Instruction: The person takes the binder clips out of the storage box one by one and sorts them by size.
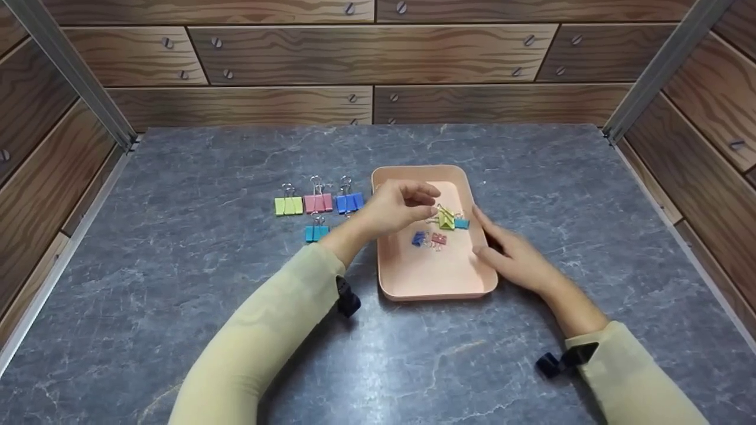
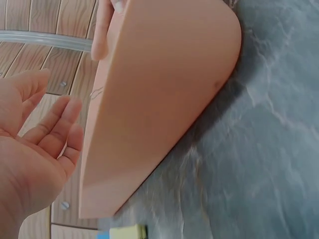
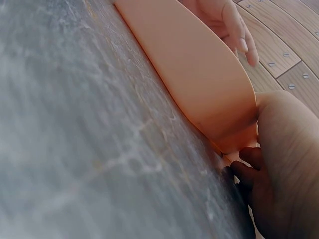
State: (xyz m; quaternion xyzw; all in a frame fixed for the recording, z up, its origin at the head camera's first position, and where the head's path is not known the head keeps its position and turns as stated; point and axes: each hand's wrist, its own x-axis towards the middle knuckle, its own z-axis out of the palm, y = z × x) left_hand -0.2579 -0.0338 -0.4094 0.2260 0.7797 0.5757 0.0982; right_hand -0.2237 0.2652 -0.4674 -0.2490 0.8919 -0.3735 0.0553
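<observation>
A peach-coloured tray (image 1: 437, 283) stands on the table with small binder clips inside. Over its left half hovers my left hand (image 1: 398, 206), fingers loosely bent and apart; the left wrist view shows nothing between them. Just beyond the thumb tip, a yellow-green binder clip (image 1: 446, 219) lies against a teal clip (image 1: 462, 224). A blue clip (image 1: 418, 238) and a pink clip (image 1: 439, 238) lie lower in the tray. My right hand (image 1: 520, 260) grips the tray's right wall, thumb at the rim. In the right wrist view, bent fingers (image 3: 244, 172) sit by the tray's corner.
Left of the tray, larger binder clips stand on the marbled table (image 1: 207, 265): yellow-green (image 1: 289, 206), pink (image 1: 318, 203), blue (image 1: 349, 202) and teal (image 1: 316, 234). My left forearm covers part of this group. Wood-patterned panels (image 1: 372, 56) enclose the back and sides.
</observation>
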